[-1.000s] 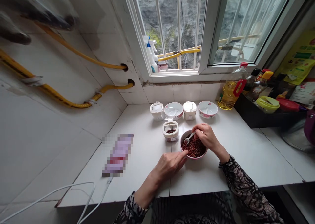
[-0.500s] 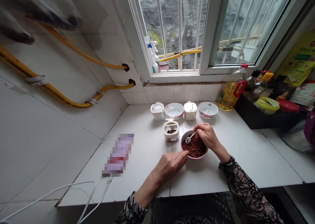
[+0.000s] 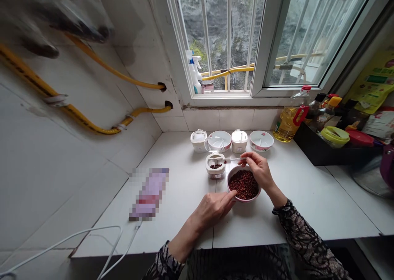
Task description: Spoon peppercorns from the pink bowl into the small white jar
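Head view: hands apart, on separate holds. Left hand [image 3: 214,207]: closed on near-left rim of pink-edged bowl [image 3: 246,200], thumb at lip. Right hand [image 3: 260,171]: pinched on handle of small white spoon [image 3: 237,159], above far side of bowl, spoon tip just beside right side of seasoning jar [image 3: 215,175]. Dark red load visible at tip; exact quantity too small to tell.

Status, as judged: bulk of dried red peppercorns [image 3: 243,183] (Sichuan type, by appearance) inside bowl; smaller portion visible inside jar, through raised lid opening. Current spoonful outside both vessels. Full depth of either fill: not readable.

Edges: jar just beside bowl, toward far left, with only a narrow gap between. Behind jar, in a row toward wall: two lidded white containers [image 3: 198,143] [image 3: 239,143], alternating with two floral bowls [image 3: 224,141] [image 3: 261,142]. Black caddy [image 3: 317,152] and oil bottle [image 3: 285,126] at far right. Front edge of white countertop [image 3: 295,216] beneath forearms.

Room for moving: broad countertop stretch between right forearm and caddy; another between left hand and pixelated purple object [image 3: 150,193], with white cable [image 3: 131,243] running off front edge. Tightest margin, as judged: spoon tip to jar rim.
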Motion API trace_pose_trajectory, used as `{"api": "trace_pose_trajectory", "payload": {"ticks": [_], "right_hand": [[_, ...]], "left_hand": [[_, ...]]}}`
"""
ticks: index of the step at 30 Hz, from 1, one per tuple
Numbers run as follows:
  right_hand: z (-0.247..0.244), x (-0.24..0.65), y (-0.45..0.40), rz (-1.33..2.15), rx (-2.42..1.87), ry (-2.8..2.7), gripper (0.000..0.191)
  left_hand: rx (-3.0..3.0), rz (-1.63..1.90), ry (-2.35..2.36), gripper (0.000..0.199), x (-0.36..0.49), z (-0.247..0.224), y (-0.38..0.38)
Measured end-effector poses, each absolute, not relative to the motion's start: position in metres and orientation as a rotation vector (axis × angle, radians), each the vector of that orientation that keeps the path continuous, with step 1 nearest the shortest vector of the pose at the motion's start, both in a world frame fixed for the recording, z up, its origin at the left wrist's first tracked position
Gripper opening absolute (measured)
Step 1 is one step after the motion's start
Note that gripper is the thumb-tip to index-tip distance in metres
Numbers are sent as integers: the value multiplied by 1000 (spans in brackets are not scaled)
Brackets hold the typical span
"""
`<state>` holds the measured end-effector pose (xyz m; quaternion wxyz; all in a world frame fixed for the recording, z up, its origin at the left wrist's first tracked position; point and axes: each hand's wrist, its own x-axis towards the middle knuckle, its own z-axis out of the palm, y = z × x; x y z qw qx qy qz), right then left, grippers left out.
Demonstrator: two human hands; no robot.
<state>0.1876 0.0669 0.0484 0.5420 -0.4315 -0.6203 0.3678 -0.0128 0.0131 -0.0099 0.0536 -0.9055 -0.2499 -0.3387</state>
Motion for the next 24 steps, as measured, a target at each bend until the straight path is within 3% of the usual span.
{"api": "trace_pose_trajectory", "payload": {"ticks": [7,12,16,24], "right_hand": [[51,172,58,370,-897,-1953,21],[54,195,59,374,-1091,-1735,20],[47,202,63,368,-1192,-1903,22],[42,197,66,595,-1226,-1852,23]], "left_hand": [[-2733,-997,-769,24,-14,-13,14],[-2750,-1019,-776,23,-14,-13,14],[-2752,-1024,-757,23,-14,-14,15],[-2752,-1032,-763,22,-13,-13,15]]}}
